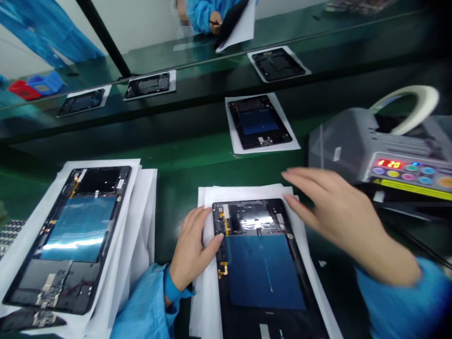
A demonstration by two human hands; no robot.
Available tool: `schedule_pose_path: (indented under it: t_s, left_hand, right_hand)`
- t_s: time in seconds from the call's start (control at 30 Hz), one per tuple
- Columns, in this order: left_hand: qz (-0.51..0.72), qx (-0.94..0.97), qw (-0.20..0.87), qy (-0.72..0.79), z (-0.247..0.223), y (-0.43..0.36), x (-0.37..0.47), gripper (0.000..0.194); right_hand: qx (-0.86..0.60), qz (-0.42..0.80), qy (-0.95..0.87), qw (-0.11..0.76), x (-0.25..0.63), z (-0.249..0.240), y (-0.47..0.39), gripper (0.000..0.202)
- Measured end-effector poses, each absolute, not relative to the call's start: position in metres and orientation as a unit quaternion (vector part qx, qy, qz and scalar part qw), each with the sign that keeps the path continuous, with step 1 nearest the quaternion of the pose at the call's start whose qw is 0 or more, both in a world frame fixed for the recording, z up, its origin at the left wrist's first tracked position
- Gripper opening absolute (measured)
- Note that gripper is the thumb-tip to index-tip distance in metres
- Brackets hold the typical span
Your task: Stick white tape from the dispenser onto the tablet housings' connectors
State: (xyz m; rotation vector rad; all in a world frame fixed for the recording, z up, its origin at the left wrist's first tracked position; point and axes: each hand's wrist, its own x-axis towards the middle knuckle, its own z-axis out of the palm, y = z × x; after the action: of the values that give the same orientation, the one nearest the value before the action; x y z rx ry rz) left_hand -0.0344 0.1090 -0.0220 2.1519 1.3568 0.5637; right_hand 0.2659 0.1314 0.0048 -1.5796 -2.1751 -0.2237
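Note:
In front of me lies an opened tablet (264,270) with a blue film over its middle, resting on a stack of white sheets (206,301). My left hand (194,247) is at its left edge, thumb on the frame and fingers spread along the side. Above the tablet's upper right corner, my right hand (328,212) hovers with fingers stretched out, slightly blurred and holding nothing that I can see. A second opened tablet (79,226), also with blue film, lies to the left on another stack of white sheets (141,226).
A grey machine (346,141) with a lit display and a pale ring (420,101) of tape stands at right. Another tablet (259,120) lies beyond mine. The raised shelf (197,82) carries several more. Across it, a person's hand (215,21) is near a dark panel.

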Motion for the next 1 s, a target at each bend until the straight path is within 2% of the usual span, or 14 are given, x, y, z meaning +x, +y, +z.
schedule_pose_path:
  t_s: [0.1,0.2,0.37,0.53,0.7,0.77,0.83,0.93,1.0]
  left_hand:
    - [0.219,0.805,0.24,0.496,-0.027,0.113,-0.032,0.045]
    - [0.227,0.815,0.224,0.484,-0.031,0.117,-0.033,0.046]
    - [0.225,0.826,0.216,0.469,-0.034,0.12,-0.035,0.045]
    - [0.239,0.817,0.21,0.48,-0.034,0.122,-0.031,0.044]
    - [0.37,0.794,0.182,0.448,-0.023,0.124,-0.032,0.053]
    - [0.421,0.758,0.267,0.421,-0.012,0.127,-0.029,0.055]
    - [0.433,0.663,0.453,0.408,0.001,0.13,-0.021,0.05]
    - [0.364,0.458,0.716,0.381,0.016,0.133,-0.008,0.054]
    - [0.298,0.375,0.79,0.382,0.022,0.127,-0.003,0.057]
  right_hand:
    - [-0.65,-0.07,-0.756,-0.033,0.259,0.013,0.213,0.034]
    - [-0.647,-0.031,-0.754,-0.104,0.252,0.009,0.279,0.03]
    - [-0.603,-0.029,-0.785,-0.136,0.25,-0.009,0.307,0.034]
    - [-0.58,-0.057,-0.803,-0.124,0.249,-0.02,0.306,0.033]
    - [-0.584,-0.088,-0.803,-0.081,0.24,0.003,0.302,0.032]
    - [-0.582,-0.1,-0.805,-0.05,0.237,0.029,0.279,0.027]
    - [-0.559,-0.11,-0.822,-0.004,0.234,0.059,0.236,0.019]
    - [-0.47,-0.107,-0.874,0.058,0.224,0.088,0.141,0.013]
    - [-0.434,-0.105,-0.89,0.094,0.213,0.084,0.073,0.015]
